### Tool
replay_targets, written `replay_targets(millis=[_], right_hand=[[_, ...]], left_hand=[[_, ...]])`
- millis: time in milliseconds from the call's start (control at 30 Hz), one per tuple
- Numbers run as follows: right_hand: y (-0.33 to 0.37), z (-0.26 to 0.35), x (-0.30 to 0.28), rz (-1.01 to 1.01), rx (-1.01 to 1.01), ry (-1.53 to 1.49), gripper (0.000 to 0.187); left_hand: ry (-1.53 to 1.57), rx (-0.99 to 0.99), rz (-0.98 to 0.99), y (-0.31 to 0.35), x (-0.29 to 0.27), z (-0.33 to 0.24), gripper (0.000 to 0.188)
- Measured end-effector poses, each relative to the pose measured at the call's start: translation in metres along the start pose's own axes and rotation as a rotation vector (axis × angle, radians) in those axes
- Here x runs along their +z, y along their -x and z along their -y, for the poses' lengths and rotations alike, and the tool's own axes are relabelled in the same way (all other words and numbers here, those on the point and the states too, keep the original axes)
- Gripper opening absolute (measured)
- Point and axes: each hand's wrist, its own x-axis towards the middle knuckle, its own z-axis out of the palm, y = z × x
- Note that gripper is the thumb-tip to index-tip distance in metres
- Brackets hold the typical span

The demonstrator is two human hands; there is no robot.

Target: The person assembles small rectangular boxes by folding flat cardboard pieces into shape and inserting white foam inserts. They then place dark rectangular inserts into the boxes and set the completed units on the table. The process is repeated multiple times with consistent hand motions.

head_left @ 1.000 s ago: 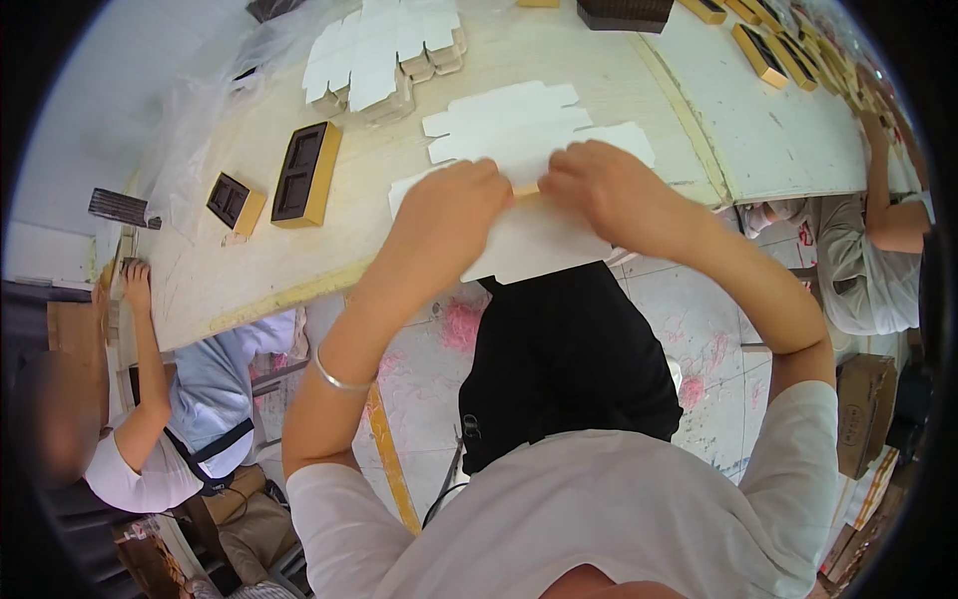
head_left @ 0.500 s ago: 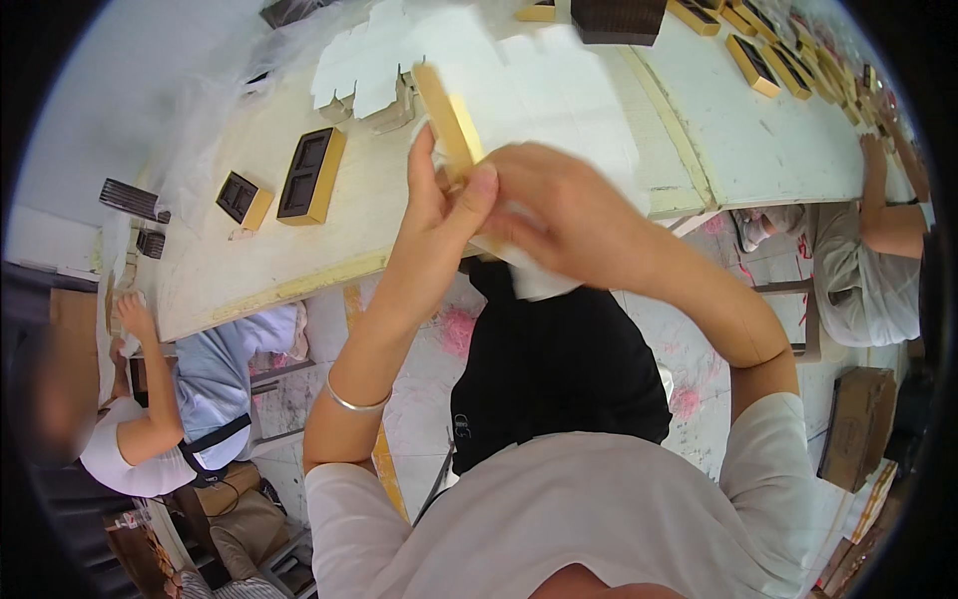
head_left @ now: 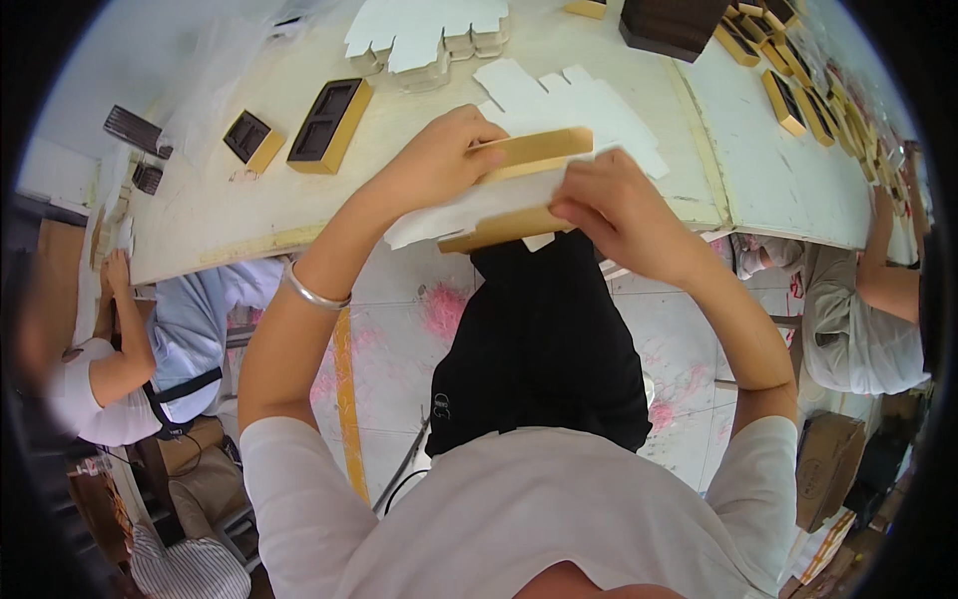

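Between my two hands is a partly folded gold carton blank with a white inner face, held over the table's near edge. My left hand grips its far gold side wall at the left end, thumb and fingers closed on it. My right hand has its fingers curled at the right end of the near gold wall; its fingertips are partly hidden. Both gold walls are bent up from the white middle. Just beyond lies a pile of flat white blanks with notched edges.
Another stack of white blanks lies farther back. Left of it are a long gold box and a small one, both with dark inserts. A dark brown stack and several gold boxes sit far right. Co-workers sit at both sides.
The carton has turned from upright to lying crosswise, its walls now spread apart. My hands have separated, the right one moving rightward. The whole view has shifted slightly.
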Motion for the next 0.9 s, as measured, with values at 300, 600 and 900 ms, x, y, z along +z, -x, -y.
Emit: replay_targets(millis=[300, 600, 900], right_hand=[[-0.009, 0.009, 0.038, -0.180, -0.345, 0.255, 0.017], [-0.040, 0.013, 0.024, 0.129, 0.080, 0.014, 0.007], [-0.051, 0.016, -0.018, 0.007, -0.349, 0.297, 0.016]], left_hand=[[-0.011, -0.062, -0.048, 0.004, 0.007, -0.005, 0.020], [-0.287, 0.080, -0.103, 0.008, 0.004, -0.018, 0.017], [0.152, -0.103, -0.068, 0.023, -0.024, -0.036, 0.044]])
